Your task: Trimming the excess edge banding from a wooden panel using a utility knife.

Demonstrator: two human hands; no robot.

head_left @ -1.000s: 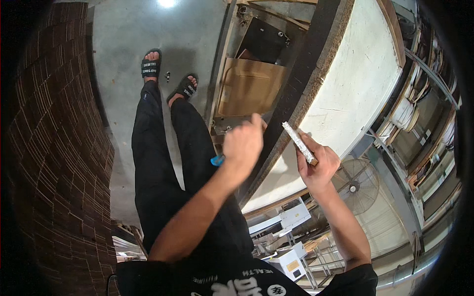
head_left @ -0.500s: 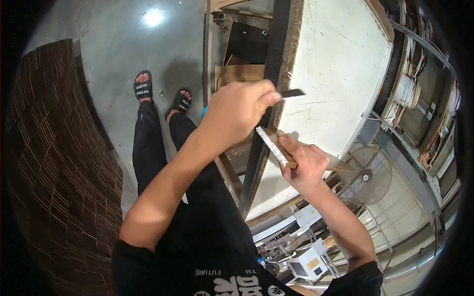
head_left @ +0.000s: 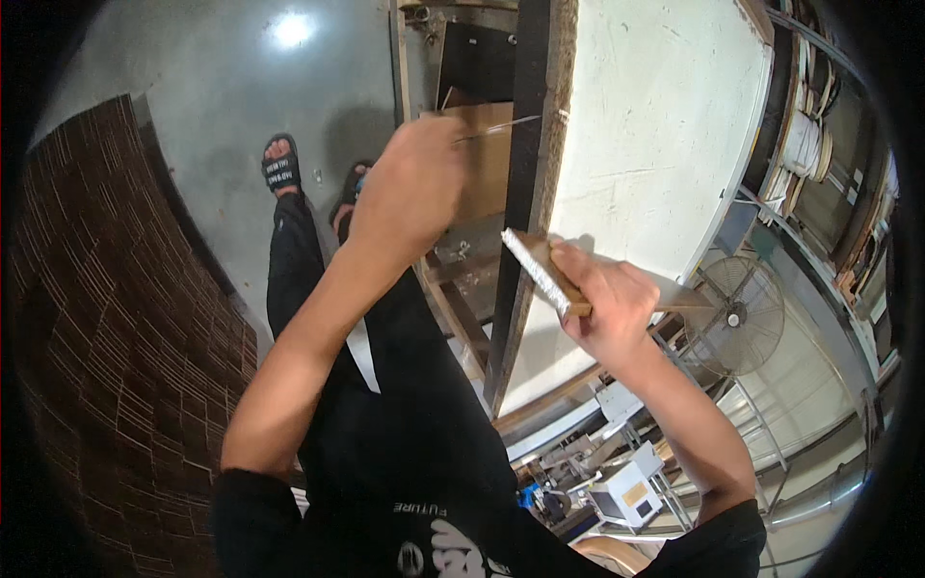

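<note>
My left hand (head_left: 412,183) is closed, its fingers wrapped round a thin, flat-bladed tool. The dark blade (head_left: 501,126) points right, seen nearly edge-on, and the handle is mostly hidden in the fist. A small patch of blue shows at the hand's left side. In my right hand (head_left: 615,299) is a narrow brown wooden board (head_left: 541,252), gripped with the thumb on top. Rough, flaky white material coats the board's left edge (head_left: 536,274). Blade and board are apart. The board is held at the near left part of a white-topped table (head_left: 655,116).
The table's left side has a dark beam (head_left: 528,87) and a rough edge. Below stands a wooden frame with a brown panel (head_left: 487,178). A tall brown stack (head_left: 87,289) is at left, a standing fan (head_left: 734,318) at right. Machinery (head_left: 626,491) lies behind it.
My left hand has moved up and left, away from the board, and the blade has turned from its flat side to nearly edge-on. The right hand still grips the board, slightly shifted.
</note>
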